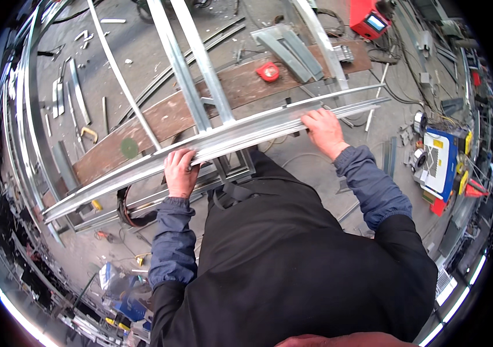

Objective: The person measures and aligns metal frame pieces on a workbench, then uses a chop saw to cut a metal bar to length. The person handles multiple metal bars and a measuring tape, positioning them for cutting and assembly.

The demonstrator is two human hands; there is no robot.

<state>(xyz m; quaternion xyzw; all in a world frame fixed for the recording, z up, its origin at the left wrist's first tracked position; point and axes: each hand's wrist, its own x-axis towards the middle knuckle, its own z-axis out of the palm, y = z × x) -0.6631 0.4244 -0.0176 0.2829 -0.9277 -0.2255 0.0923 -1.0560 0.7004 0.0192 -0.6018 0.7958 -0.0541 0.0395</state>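
A long bright galvanized steel channel (247,137) runs slantwise across the front of a metal frame, its right end farther from me. The fingers of my left hand (180,174) curl over its near edge, left of the middle. Toward its right end, my right hand (324,134) grips the same channel, thumb side inward. My palms and the undersides of both fingers' grips are hidden. Beyond the channel, two parallel steel rails (191,92) extend away from me. A red tape measure (268,72) lies on a brown plank (162,118) past my hands.
A green disc (129,148) rests on the plank, and an orange clamp (89,135) lies on the floor. Loose metal offcuts (77,89) are scattered at left. A red machine with a screen (371,22) stands far right; a blue-and-white machine (437,162) stands right, with cables around.
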